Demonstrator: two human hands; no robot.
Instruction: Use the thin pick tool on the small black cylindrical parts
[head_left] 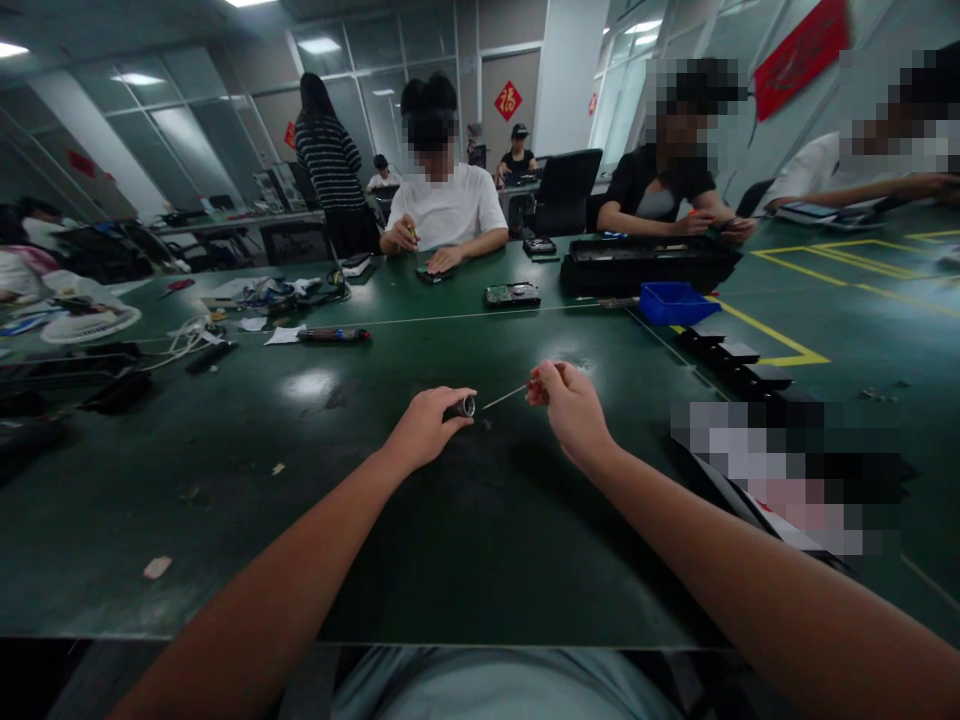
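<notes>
My left hand (427,425) is closed around a small dark cylinder with a metal rim (466,406), held just above the green table (420,520). My right hand (566,405) pinches the handle of a thin metal rod or screwdriver (504,397), whose tip points left toward the cylinder's open end. The two hands are a short gap apart over the middle of the table.
A blue bin (675,300), a black tray (645,262) and a row of black blocks (739,358) lie to the right. A hard drive (512,294), a screwdriver (334,335), cables and papers (247,300) lie farther back. Several other people sit across the table.
</notes>
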